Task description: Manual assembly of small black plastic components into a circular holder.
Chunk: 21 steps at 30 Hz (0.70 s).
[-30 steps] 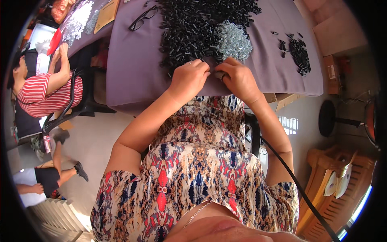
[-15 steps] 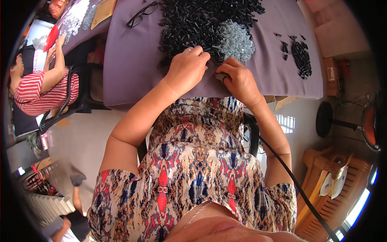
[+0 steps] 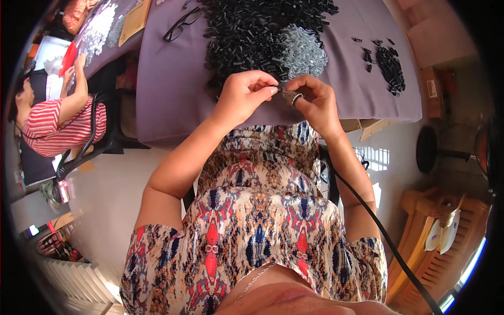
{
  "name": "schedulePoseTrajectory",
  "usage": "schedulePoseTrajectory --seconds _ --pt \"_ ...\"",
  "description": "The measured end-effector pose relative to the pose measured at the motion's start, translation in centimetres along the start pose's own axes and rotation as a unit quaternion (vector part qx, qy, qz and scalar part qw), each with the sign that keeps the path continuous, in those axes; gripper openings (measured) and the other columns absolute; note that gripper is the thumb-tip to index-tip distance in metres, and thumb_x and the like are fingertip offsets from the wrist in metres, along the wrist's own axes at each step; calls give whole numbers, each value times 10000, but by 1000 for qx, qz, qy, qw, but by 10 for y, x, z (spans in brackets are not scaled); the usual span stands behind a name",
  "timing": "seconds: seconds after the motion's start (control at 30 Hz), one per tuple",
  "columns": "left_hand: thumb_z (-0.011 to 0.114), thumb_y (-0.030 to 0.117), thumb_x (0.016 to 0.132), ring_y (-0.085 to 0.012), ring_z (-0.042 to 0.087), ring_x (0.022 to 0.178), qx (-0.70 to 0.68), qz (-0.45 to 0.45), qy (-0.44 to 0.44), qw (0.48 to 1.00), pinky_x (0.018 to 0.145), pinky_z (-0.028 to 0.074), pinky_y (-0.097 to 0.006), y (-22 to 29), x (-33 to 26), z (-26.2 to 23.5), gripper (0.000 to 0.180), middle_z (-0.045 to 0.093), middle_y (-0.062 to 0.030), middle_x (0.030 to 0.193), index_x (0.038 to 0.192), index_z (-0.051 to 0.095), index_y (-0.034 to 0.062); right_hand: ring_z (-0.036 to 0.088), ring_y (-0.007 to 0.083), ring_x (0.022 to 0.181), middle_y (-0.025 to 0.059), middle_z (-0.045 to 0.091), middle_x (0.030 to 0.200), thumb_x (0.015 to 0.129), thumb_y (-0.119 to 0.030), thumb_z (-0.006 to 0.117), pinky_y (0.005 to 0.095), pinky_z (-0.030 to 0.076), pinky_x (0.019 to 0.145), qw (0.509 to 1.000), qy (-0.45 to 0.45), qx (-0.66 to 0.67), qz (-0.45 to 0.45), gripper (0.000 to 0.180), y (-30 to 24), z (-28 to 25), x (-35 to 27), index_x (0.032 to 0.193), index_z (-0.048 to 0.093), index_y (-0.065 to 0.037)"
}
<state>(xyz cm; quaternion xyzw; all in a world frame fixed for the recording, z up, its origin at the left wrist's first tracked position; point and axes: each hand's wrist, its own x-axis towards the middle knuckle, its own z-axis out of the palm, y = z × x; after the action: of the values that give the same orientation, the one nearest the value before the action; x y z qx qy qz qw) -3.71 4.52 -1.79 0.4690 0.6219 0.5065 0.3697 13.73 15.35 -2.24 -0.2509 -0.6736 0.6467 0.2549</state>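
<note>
My left hand (image 3: 242,98) is closed in a pinch, with a small black tube (image 3: 279,87) just showing at its fingertips. Meeting it from the other side, my right hand (image 3: 317,105) has thumb and forefinger bent together; what they hold is hidden. A grey cover with a dark band (image 3: 292,98) wraps a digit of that hand. Just beyond both hands lies a wide heap of black tubes (image 3: 236,42). A mound of small clear pieces (image 3: 303,51) rests against its right side.
A smaller pile of black tubes (image 3: 389,72) lies on the purple tablecloth (image 3: 349,100) at right. Black-framed glasses (image 3: 181,24) sit left of the heap. At far left, a person in a striped shirt (image 3: 63,123) works at another table. A black cable (image 3: 378,226) crosses beside my right arm.
My left hand has come back from the edge of the black heap and turned, its fingertips now close to the right hand's. My right hand has shifted slightly and turned its fingers inward.
</note>
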Motion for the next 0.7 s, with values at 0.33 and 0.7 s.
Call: schedulePoseTrajectory --seconds 0.33,0.7 --pt "663 -1 882 -149 688 810 -219 -54 32 974 761 563 -259 7 -23 7 163 702 -88 931 1043 662 -21 599 92 884 32 617 936 835 118 597 247 493 789 989 -40 124 -67 145 -3 6 -10 945 639 34" --pt "673 4 881 -108 661 826 -162 -36 27 986 764 529 -227 4 -30 8 154 697 -60 900 1033 675 -22 629 115 857 45 628 918 772 142 573 253 512 745 995 -11 -40 -95 236 -16 9 -17 955 650 13"
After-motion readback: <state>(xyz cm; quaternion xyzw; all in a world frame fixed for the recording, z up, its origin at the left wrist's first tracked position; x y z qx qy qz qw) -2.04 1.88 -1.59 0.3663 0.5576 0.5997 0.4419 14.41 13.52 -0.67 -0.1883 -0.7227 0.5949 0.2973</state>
